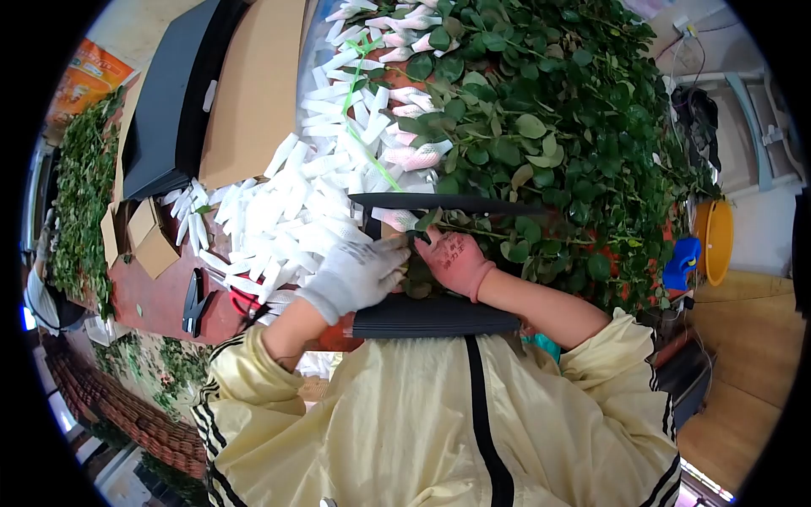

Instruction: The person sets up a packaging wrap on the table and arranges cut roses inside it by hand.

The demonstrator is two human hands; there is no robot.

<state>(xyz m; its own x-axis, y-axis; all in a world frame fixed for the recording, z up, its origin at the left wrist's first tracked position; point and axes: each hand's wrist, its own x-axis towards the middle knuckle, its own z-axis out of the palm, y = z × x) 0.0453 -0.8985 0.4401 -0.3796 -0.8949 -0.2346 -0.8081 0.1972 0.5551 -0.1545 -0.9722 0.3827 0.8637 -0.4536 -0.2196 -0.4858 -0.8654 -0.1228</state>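
Note:
My left hand (359,272), in a white glove, has its fingers curled together beside the rose; what they grip is hidden. My right hand (456,260), in a pink glove, is closed at the neck of a rose (395,219) whose head is covered by a white foam net sleeve. Its leafy stem lies off to the right. Beyond both hands stands the edge of a black sheet (439,201). A stack of black sheets (435,318) lies between my hands and my body.
Loose white foam sleeves (287,198) are heaped at left. Leafy rose stems (549,135) with netted heads cover the right side. Black sheets (173,93) and brown cardboard (253,93) stand back left. A black stapler-like tool (196,302) and red-handled scissors (245,300) lie on the red table (152,291).

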